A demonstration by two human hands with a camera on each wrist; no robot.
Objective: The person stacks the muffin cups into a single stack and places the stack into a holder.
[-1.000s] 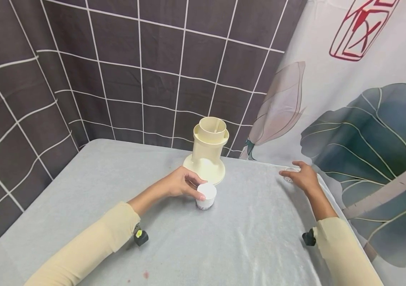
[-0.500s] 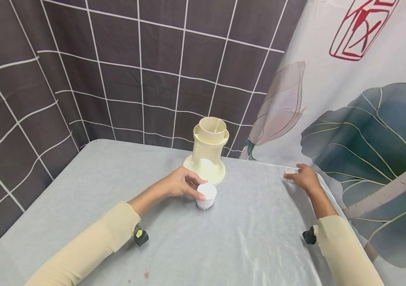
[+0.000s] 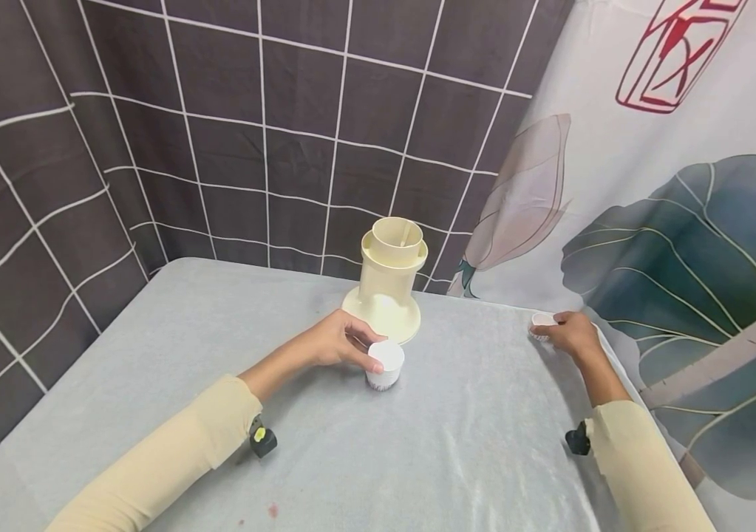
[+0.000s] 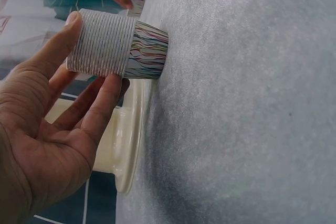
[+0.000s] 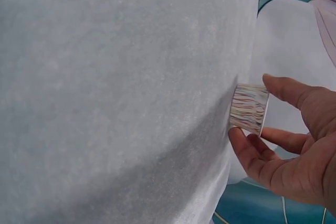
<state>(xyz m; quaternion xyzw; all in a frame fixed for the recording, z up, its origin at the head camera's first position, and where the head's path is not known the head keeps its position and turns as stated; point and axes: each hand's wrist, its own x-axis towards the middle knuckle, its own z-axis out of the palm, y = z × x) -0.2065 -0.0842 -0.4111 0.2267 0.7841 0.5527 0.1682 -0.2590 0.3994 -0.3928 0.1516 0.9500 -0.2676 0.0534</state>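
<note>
My left hand (image 3: 338, 341) holds a nested stack of small white paper baking cups (image 3: 386, 366) near the middle of the table. In the left wrist view, the stack (image 4: 105, 44) shows many ridged rims, with wavy coloured lines on the end cup, whose base meets the cloth. At the far right of the table my right hand (image 3: 576, 334) grips a single paper baking cup (image 3: 540, 324). In the right wrist view, this cup (image 5: 249, 107) has the same wavy lines and sits between thumb and fingers, its base at the cloth.
Just behind the stack stands a cream plastic piece (image 3: 387, 284) with a wide round base and a ringed, open top. Grey cloth covers the table (image 3: 231, 295). A dark gridded curtain (image 3: 298, 162) and a flower-printed one hang behind and to the right.
My right hand has closed its spread thumb and fingers around the single cup at the table's far right. The left hand and its stack stay in place.
</note>
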